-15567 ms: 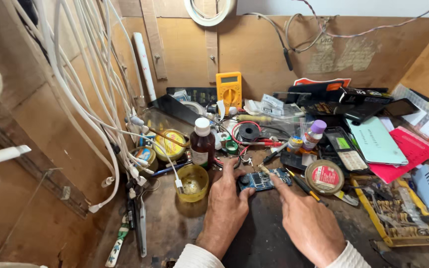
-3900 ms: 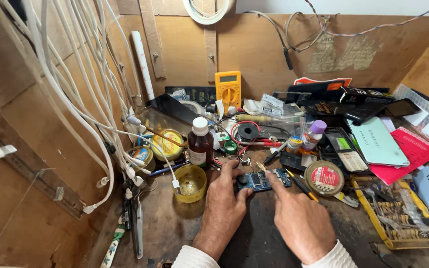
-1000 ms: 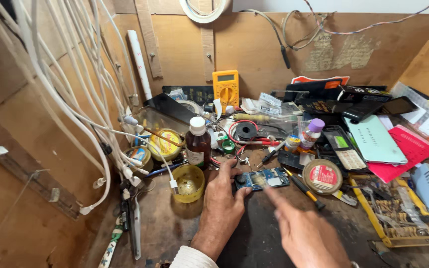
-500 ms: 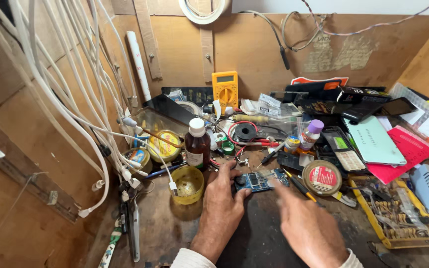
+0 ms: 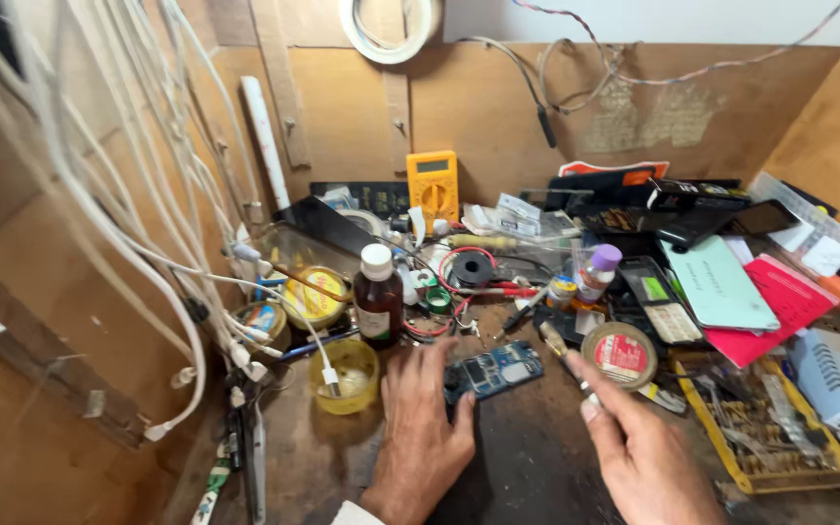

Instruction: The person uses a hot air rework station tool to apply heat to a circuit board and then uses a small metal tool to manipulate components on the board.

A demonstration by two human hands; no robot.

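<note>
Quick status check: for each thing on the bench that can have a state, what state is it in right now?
Left hand: flat on the bench, fingers touching the blue circuit board, which lies bare and face up.
Right hand: raised, pinching a thin metal tool.
Brown glass bottle: upright, white cap on.
Small purple-capped bottle: upright, capped.
Round red-and-white tin: lid on.
Yellow multimeter: propped against the back wall, display blank.

A cluttered wooden workbench (image 5: 527, 467) carries a circuit board (image 5: 494, 369), brown bottle (image 5: 378, 297), yellow multimeter (image 5: 433, 184) and round tin (image 5: 619, 354).
</note>
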